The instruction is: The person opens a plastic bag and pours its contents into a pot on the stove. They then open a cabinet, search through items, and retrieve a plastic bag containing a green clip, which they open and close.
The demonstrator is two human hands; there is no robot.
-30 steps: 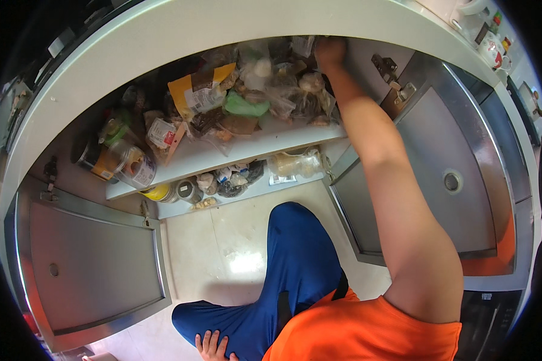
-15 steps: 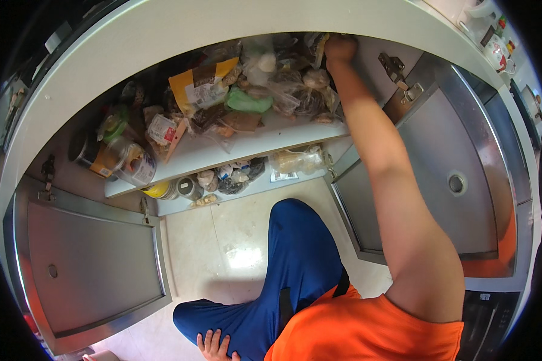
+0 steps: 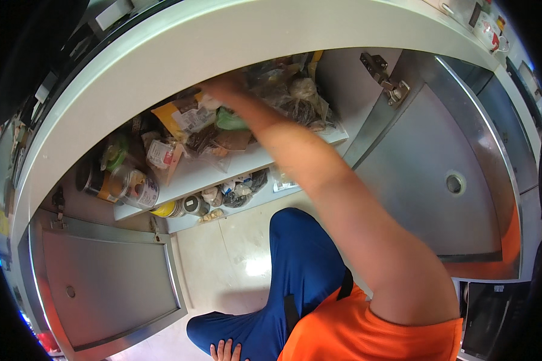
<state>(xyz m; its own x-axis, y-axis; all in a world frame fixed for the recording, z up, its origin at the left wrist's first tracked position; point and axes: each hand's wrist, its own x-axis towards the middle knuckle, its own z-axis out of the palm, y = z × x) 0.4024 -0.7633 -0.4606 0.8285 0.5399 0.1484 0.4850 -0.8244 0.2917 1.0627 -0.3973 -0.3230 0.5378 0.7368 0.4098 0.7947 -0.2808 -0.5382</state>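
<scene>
My right arm reaches into an open cupboard, across the stuffed upper shelf (image 3: 247,161). In the shadow under the counter edge, my right hand (image 3: 221,89) is above a yellow packet (image 3: 171,120) with a pale label; its fingers are hidden, so whether it grips anything does not show. Close below my forearm are a green plastic bag (image 3: 230,120) and several clear bags (image 3: 303,90) of dry goods. My left hand (image 3: 226,350) lies flat on my blue-trousered leg, fingers spread, holding nothing.
Clear jars (image 3: 135,188) stand at the shelf's left end. The lower shelf carries small bags (image 3: 238,194) and a grey-lidded jar (image 3: 194,204). Cupboard doors stand open at left (image 3: 108,283) and right (image 3: 445,174). The pale counter edge (image 3: 271,27) overhangs above.
My right hand has swung left from the far right end of the upper shelf to above the yellow packet. The view has shifted slightly. My left hand stays on my leg.
</scene>
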